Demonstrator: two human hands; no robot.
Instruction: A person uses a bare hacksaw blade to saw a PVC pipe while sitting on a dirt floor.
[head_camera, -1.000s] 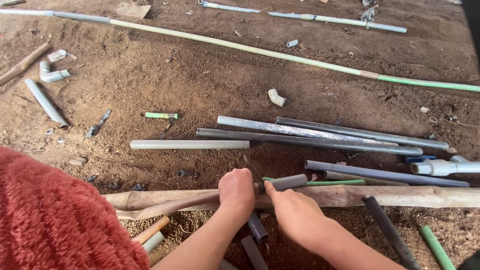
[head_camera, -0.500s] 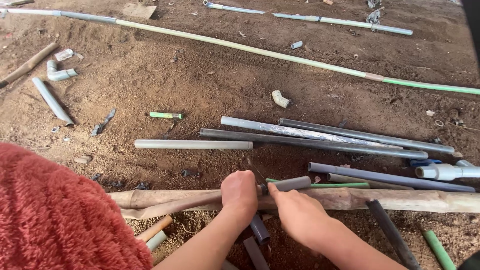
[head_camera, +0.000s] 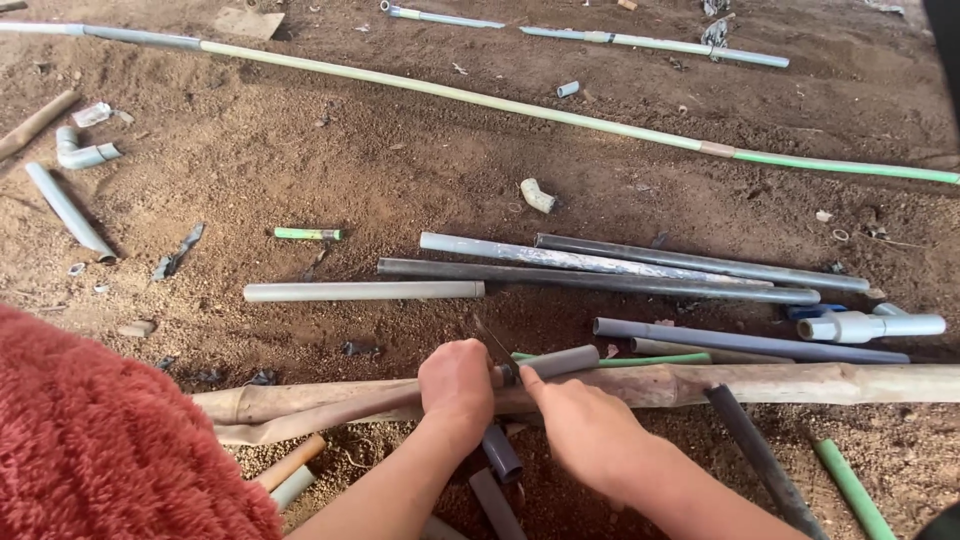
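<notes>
— Pipe first: where is it?

— Short grey stub, smooth plastic, lying across the rough log at the scene's 6 o'clock. My left hand is fisted around its near end; my right hand pinches something thin against it, though I can't tell what.

— Advice?

— I'd brace the stub hard on the log so it can't roll. Gritty dirt lies everywhere; long grey pipes at 12 o'clock.

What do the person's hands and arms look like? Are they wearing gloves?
No gloves. The left hand and right hand are bare, and both forearms are uncovered with no sleeves showing. No rings, watch or bracelets can be seen.
</notes>
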